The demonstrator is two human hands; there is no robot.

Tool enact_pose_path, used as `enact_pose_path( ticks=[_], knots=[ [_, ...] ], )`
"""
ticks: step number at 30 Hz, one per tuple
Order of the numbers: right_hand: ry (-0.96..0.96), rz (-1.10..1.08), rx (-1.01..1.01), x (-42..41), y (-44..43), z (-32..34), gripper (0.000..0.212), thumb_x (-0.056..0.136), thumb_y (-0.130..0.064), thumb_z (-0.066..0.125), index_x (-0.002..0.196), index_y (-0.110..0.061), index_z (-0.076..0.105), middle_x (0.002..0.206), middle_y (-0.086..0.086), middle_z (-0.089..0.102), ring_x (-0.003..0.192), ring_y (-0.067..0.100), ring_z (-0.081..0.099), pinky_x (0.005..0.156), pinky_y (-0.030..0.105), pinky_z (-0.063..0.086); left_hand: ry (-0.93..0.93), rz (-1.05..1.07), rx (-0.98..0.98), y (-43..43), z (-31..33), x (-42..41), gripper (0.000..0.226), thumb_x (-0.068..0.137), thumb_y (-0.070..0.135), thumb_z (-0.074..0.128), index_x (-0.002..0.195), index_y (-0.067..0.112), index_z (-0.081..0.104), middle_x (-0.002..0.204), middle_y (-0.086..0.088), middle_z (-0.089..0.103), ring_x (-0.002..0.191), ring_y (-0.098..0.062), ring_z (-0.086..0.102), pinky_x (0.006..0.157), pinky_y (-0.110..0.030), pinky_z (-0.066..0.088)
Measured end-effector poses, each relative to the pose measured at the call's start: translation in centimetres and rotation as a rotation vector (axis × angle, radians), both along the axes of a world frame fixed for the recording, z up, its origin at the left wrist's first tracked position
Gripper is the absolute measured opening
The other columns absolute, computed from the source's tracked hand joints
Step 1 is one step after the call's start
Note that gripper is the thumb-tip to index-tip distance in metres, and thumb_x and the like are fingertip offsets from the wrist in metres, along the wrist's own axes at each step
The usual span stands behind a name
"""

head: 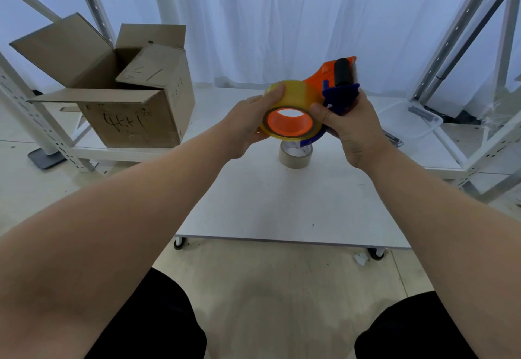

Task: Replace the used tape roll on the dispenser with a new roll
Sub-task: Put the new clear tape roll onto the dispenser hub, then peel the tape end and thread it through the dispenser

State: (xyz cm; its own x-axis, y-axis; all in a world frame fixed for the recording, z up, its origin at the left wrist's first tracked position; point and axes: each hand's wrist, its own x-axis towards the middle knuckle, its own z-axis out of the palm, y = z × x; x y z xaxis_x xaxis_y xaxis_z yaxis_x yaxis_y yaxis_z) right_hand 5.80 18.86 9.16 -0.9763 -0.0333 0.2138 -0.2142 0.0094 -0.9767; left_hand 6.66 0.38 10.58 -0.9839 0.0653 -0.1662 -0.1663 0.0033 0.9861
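I hold an orange and blue tape dispenser (339, 82) up over the low white table (282, 206). A full yellowish clear tape roll (296, 99) sits around the dispenser's orange hub. My left hand (251, 122) grips the roll's left side, thumb on its top edge. My right hand (352, 124) is wrapped around the dispenser's blue handle, thumb against the roll's right side. Below them, on the table, stands the used roll (296, 155), a nearly bare brown cardboard core.
An open cardboard box (121, 88) with handwriting stands on the low white shelf at the left. A clear plastic tray (408, 119) lies on the shelf to the right. Metal rack posts rise on both sides. My knees are at the bottom edge.
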Motion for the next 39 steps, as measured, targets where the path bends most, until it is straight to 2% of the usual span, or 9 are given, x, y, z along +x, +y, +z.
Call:
enact_pose_path(
  ticks=[4, 10, 14, 17, 20, 24, 29, 34, 39],
  knots=[
    [-0.028, 0.057, -0.062, 0.1, 0.0, 0.3, 0.077, 0.047, -0.040, 0.087, 0.114, -0.024, 0.054, 0.124, 0.009, 0.061, 0.112, 0.026, 0.062, 0.085, 0.041, 0.057, -0.064, -0.008, 0.080, -0.5, 0.1, 0.1, 0.034, 0.090, 0.048, 0.053, 0.114, 0.024, 0.052, 0.109, -0.003, 0.060, 0.099, -0.021, 0.062, 0.084, -0.031, 0.054],
    [-0.092, 0.077, -0.130, 0.0, 0.8, 0.2, 0.035, 0.079, -0.011, 0.070, 0.111, -0.015, 0.056, 0.104, 0.002, 0.066, 0.093, 0.018, 0.068, 0.081, 0.037, 0.057, 0.027, -0.096, -0.068, -1.2, 0.5, -0.3, 0.052, 0.082, 0.046, 0.062, 0.125, 0.019, 0.054, 0.128, -0.004, 0.058, 0.115, -0.022, 0.056, 0.103, -0.040, 0.043],
    [-0.146, -0.008, -0.028, -0.4, 0.3, -0.3, 0.044, 0.081, -0.017, 0.072, 0.120, -0.007, 0.054, 0.117, 0.011, 0.063, 0.102, 0.021, 0.065, 0.086, 0.038, 0.057, 0.123, -0.022, -0.140, -0.8, 0.4, -0.5, 0.040, 0.084, 0.043, 0.063, 0.107, 0.010, 0.063, 0.112, -0.010, 0.067, 0.105, -0.028, 0.062, 0.096, -0.040, 0.050],
    [-0.208, -0.199, 0.136, -0.4, -1.0, -1.0, 0.045, 0.079, -0.026, 0.075, 0.111, -0.005, 0.052, 0.101, 0.008, 0.060, 0.090, 0.022, 0.063, 0.088, 0.045, 0.055, 0.108, 0.090, -0.356, -0.4, -0.1, -0.6, 0.037, 0.086, 0.046, 0.060, 0.098, 0.012, 0.059, 0.094, -0.002, 0.063, 0.085, -0.018, 0.059, 0.075, -0.031, 0.051],
    [-0.082, -0.161, 0.250, 0.0, -1.9, -0.2, 0.032, 0.078, -0.032, 0.074, 0.096, -0.012, 0.059, 0.092, 0.000, 0.063, 0.086, 0.015, 0.064, 0.085, 0.036, 0.056, 0.075, 0.078, -0.478, -0.5, -0.6, -0.5, 0.036, 0.087, 0.046, 0.059, 0.101, 0.013, 0.057, 0.085, 0.004, 0.057, 0.074, -0.009, 0.053, 0.059, -0.022, 0.042],
    [-0.047, 0.106, 0.480, 0.8, -2.1, 0.3, 0.037, 0.074, -0.033, 0.078, 0.104, -0.017, 0.061, 0.106, 0.000, 0.067, 0.098, 0.014, 0.064, 0.087, 0.027, 0.052, 0.072, 0.002, -0.463, -0.3, -0.5, -0.1, 0.032, 0.086, 0.042, 0.061, 0.101, 0.013, 0.062, 0.096, -0.002, 0.062, 0.087, -0.018, 0.056, 0.072, -0.028, 0.045],
    [-0.125, 0.148, 0.354, 0.4, -1.1, 0.2, 0.048, 0.073, -0.025, 0.079, 0.116, -0.012, 0.063, 0.110, 0.002, 0.068, 0.102, 0.015, 0.065, 0.091, 0.031, 0.054, 0.095, -0.025, -0.393, -0.5, 0.1, 0.0, 0.026, 0.089, 0.029, 0.057, 0.108, 0.013, 0.063, 0.102, -0.002, 0.061, 0.093, -0.019, 0.054, 0.079, -0.030, 0.044],
    [-0.158, 0.207, 0.287, 0.4, -0.7, 0.2, 0.044, 0.083, -0.014, 0.069, 0.125, -0.007, 0.058, 0.100, -0.006, 0.065, 0.095, 0.009, 0.064, 0.080, 0.019, 0.056, 0.121, -0.067, -0.454, -0.5, 0.3, 0.2, 0.027, 0.091, 0.030, 0.055, 0.112, 0.015, 0.062, 0.112, -0.001, 0.060, 0.100, -0.018, 0.054, 0.083, -0.031, 0.045],
    [-0.140, 0.204, 0.369, 0.5, -0.3, -0.1, 0.040, 0.090, -0.009, 0.060, 0.129, -0.006, 0.055, 0.117, 0.006, 0.063, 0.110, 0.018, 0.061, 0.093, 0.027, 0.052, 0.140, -0.123, -0.532, -0.5, 0.5, 0.4, 0.025, 0.093, 0.031, 0.053, 0.112, 0.017, 0.060, 0.110, 0.001, 0.059, 0.096, -0.016, 0.053, 0.074, -0.024, 0.044]
  ],
)
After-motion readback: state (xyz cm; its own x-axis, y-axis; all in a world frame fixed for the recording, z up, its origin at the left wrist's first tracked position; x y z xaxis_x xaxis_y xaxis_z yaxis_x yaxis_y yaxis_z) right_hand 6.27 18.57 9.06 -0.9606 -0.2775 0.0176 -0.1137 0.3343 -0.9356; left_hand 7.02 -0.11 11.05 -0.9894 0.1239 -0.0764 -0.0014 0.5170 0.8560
